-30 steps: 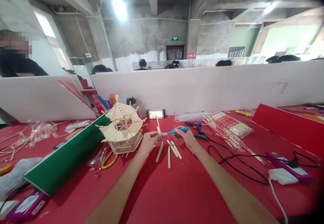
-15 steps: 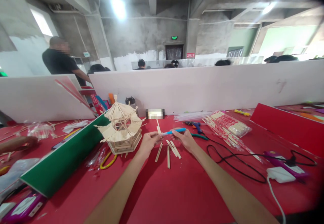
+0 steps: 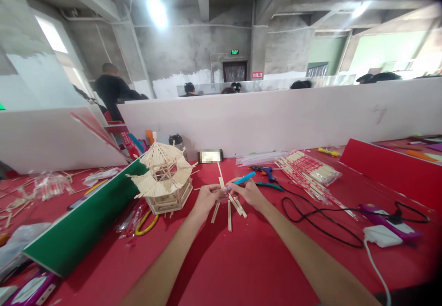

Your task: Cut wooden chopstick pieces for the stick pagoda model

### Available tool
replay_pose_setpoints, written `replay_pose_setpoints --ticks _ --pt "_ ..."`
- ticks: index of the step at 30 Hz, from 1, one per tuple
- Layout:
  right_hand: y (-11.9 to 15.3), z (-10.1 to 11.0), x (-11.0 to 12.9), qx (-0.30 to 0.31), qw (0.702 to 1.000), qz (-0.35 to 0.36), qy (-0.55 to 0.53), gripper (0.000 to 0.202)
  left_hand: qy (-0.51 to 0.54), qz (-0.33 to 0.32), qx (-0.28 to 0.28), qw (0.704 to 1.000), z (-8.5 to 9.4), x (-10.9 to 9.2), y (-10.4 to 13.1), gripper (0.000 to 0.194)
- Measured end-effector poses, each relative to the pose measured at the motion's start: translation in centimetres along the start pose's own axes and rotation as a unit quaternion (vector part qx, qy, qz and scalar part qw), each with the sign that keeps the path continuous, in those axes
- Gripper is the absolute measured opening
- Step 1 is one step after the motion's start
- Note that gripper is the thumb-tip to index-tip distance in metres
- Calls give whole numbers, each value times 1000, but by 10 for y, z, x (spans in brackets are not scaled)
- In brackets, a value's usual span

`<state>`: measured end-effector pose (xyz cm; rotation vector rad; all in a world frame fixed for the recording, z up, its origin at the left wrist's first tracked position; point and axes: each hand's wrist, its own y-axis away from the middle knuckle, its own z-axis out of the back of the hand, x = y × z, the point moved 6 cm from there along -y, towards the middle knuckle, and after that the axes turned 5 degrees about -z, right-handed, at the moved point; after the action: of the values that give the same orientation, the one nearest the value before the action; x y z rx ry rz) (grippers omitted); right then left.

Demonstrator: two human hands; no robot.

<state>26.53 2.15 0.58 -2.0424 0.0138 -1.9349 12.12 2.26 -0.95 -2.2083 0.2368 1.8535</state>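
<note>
My right hand [image 3: 249,192] is closed around a blue pen [image 3: 244,178], its tip pointing down and left toward my other hand. Between the fingers of my left hand [image 3: 209,198] are pale wooden sticks [image 3: 221,181], which stick up toward the back of the table. The pen tip meets or nearly meets these sticks; the exact contact is too small to tell. Just below both hands, several short stick bundles [image 3: 229,216] lie fanned out on the red table [image 3: 228,269]. A pagoda-like model of sticks [image 3: 167,177] stands left of my left hand.
Right of my hands lie a blue glue gun [image 3: 265,172] with a looping black cord, packs of wooden sticks [image 3: 311,170] and a purple power strip [image 3: 390,223]. A green divider [image 3: 86,218] runs along the left, with yellow-handled pliers [image 3: 147,223] beside it. A white partition [image 3: 276,117] closes the back.
The blue pen has gone from nearly level to tilted, its tip now lower by the sticks. My right hand has shifted slightly down. At the left, another person's hand has left the view.
</note>
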Motion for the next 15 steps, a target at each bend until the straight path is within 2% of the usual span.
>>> replay_pose_setpoints --ticks 10,15 --pt "-6 5 -11 -8 996 -5 -89 36 -15 -27 -19 999 7 -3 -2 41" --pt "-8 10 -7 -33 997 1 -64 38 -18 -29 -29 999 9 -5 -1 38"
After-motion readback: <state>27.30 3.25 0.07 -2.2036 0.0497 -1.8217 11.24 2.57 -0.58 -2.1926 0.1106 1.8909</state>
